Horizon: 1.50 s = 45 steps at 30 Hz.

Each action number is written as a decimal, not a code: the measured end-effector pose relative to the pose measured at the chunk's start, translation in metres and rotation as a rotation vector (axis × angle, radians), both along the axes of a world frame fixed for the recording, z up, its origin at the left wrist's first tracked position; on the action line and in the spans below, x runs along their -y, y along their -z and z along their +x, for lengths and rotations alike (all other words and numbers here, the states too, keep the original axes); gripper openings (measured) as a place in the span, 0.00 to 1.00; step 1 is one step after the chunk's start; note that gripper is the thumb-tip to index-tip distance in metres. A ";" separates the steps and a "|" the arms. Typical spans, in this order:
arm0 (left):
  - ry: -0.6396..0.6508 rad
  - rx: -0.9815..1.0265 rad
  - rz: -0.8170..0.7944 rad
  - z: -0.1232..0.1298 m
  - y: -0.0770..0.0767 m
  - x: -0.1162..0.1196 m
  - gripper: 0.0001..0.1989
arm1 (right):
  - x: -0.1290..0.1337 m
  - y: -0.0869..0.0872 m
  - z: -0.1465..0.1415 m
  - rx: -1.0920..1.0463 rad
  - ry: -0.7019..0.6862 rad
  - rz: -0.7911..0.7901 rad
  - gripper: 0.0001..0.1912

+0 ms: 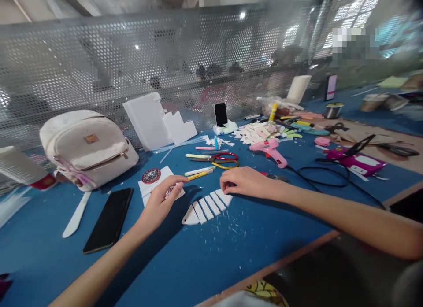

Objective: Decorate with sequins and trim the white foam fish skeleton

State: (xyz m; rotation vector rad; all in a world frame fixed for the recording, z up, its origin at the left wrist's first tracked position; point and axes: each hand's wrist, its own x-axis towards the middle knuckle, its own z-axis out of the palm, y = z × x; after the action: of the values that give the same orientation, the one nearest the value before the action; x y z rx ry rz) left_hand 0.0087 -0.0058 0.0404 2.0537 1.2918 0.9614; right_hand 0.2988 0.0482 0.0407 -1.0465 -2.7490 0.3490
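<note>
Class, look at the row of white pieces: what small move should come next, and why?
Probably the right hand should gently align the end piece at its fingertips: it is within easy reach, and the neighbouring white strips lie in a slanting row with slim gaps showing the blue table, so a slight nudge could even the spacing.

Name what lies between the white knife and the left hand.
A black phone, then white paper nearer the left hand, as the head view shows.

Single head-worn camera; looks forward, down over nearby blue table (264, 230); perforated screen (132, 71) beyond.
</note>
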 end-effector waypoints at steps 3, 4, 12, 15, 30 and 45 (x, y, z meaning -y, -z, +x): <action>-0.011 -0.003 -0.021 -0.010 0.001 0.005 0.18 | 0.000 -0.003 0.002 -0.002 -0.050 0.021 0.04; -0.013 -0.008 -0.029 -0.012 0.001 0.006 0.18 | 0.001 -0.007 0.001 -0.002 -0.077 0.036 0.05; 0.177 0.072 -0.060 0.028 -0.018 -0.021 0.21 | 0.000 -0.076 -0.016 -0.018 -0.270 0.257 0.06; 0.336 0.186 -0.131 0.046 -0.031 -0.036 0.20 | -0.003 -0.100 -0.021 -0.021 -0.320 0.323 0.07; -0.019 0.540 -0.113 0.011 -0.063 -0.052 0.20 | -0.079 -0.031 0.006 0.104 0.231 0.071 0.08; -0.094 0.571 -0.084 -0.004 -0.060 -0.063 0.22 | -0.099 -0.012 0.013 0.199 0.212 0.166 0.09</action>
State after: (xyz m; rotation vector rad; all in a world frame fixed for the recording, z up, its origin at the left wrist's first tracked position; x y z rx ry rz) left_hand 0.0050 0.0571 0.1001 1.5025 1.0954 1.3811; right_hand 0.3121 0.1468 0.0532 -1.3758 -2.7390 -0.0154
